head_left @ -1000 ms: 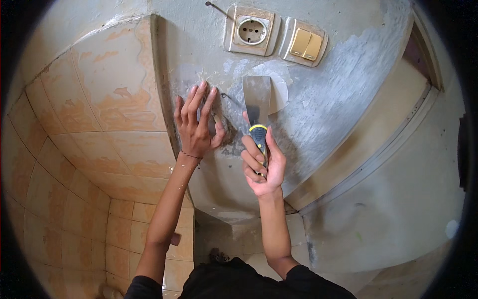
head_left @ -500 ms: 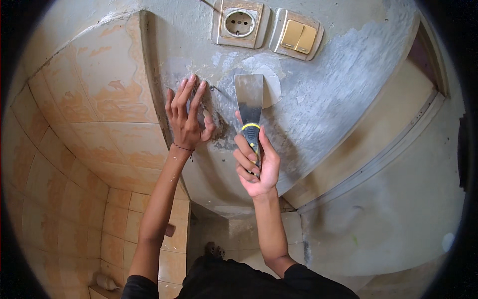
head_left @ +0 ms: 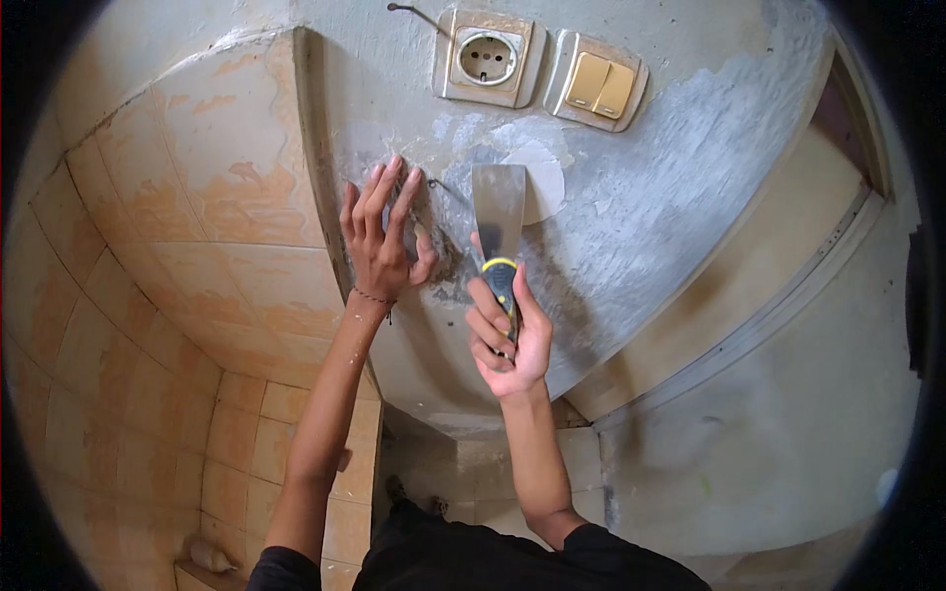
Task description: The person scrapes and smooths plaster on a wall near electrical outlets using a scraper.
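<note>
My left hand lies with spread fingers against the wall, over a rough, damaged strip beside the tiled edge. A putty knife with a wide metal blade and a dark handle with a yellow band is in my right hand, fingers wrapped round the handle. Its blade points up the wall, in front of a white patch; whether it touches the wall I cannot tell. Grey, patchy plaster spreads to the right of the blade. A nail sticks out of the wall just right of my left fingertips.
Above the blade are a wall socket and a double light switch. Another nail juts out left of the socket. Orange-patterned tiles cover the left side. A door frame stands to the right.
The whole view has shifted slightly, with wall fixtures and hands appearing a little lower and the left side farther right. Both hands keep about the same pose on and before the wall.
</note>
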### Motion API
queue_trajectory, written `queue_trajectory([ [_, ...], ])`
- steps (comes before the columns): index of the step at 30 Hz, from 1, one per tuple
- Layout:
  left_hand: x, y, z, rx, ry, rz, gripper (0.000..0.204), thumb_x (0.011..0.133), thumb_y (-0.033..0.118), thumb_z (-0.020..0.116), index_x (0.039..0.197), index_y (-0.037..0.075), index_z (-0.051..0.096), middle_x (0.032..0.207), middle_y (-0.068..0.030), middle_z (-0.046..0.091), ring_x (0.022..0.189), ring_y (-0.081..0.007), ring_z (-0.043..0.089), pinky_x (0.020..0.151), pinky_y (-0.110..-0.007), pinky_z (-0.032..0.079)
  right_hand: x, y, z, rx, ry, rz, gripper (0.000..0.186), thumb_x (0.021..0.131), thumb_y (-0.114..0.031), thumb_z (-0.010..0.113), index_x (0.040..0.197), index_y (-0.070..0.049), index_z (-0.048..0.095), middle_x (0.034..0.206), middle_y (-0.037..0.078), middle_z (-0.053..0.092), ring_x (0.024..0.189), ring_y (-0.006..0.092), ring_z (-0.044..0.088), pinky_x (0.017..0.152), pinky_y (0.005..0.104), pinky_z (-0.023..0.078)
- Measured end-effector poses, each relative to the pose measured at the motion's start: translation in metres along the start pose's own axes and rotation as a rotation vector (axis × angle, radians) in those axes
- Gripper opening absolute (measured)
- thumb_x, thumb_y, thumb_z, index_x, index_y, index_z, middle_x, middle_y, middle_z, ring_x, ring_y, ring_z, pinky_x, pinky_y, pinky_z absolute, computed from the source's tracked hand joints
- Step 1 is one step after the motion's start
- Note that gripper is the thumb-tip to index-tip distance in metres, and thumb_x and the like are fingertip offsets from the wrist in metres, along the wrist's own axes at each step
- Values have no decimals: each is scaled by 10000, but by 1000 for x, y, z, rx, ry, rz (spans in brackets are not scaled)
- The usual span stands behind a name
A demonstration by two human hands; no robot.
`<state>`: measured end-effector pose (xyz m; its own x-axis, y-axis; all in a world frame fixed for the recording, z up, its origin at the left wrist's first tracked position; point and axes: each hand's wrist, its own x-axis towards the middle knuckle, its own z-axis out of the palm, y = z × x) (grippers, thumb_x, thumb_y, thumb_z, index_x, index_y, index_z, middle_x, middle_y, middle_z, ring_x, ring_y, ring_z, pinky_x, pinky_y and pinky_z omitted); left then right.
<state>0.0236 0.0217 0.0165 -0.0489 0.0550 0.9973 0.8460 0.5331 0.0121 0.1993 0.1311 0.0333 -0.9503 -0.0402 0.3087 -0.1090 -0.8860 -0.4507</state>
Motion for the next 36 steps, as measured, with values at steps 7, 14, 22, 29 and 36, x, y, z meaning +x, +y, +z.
queue_trajectory([
  [7, -1, -2, 3, -24, 14, -21, 609, 840, 305, 488, 1415, 129, 587, 1491, -104, 515, 1385, -253, 465, 1216, -464, 210, -1, 11, 8, -76, 52, -73, 599, 1091, -479, 347, 1563, -117, 285, 678, -35, 322, 457, 29, 232, 321, 176, 185],
  [14, 1, 0, 2, -77, -8, -21, 556, 891, 310, 478, 1388, 94, 602, 1470, -137, 526, 1400, -305, 445, 1191, -498, 246, 5, 8, 12, -59, 47, -75, 600, 1094, -471, 340, 1557, -92, 299, 671, -36, 320, 454, 21, 233, 312, 167, 175],
  [22, 2, -1, 3, -76, 55, -69, 555, 833, 304, 468, 1322, 150, 680, 1417, -82, 593, 1324, -230, 527, 1177, -437, 272, 7, 13, 14, -49, 41, -119, 605, 1097, -461, 344, 1564, -82, 282, 664, -33, 318, 455, 21, 239, 306, 165, 180],
  [29, 2, -2, 4, -80, 68, -72, 538, 849, 308, 456, 1308, 154, 690, 1411, -66, 602, 1312, -225, 539, 1168, -432, 289, 15, 20, 6, -52, 37, -80, 609, 1095, -458, 351, 1568, -83, 272, 666, -31, 317, 456, 26, 241, 306, 167, 182],
  [36, 0, -7, 4, -111, 61, -60, 544, 835, 294, 478, 1319, 156, 684, 1400, -55, 614, 1312, -220, 540, 1165, -426, 291, 17, 24, 7, -53, 47, -84, 598, 1098, -456, 342, 1574, -103, 264, 673, -28, 318, 458, 28, 240, 305, 167, 181],
])
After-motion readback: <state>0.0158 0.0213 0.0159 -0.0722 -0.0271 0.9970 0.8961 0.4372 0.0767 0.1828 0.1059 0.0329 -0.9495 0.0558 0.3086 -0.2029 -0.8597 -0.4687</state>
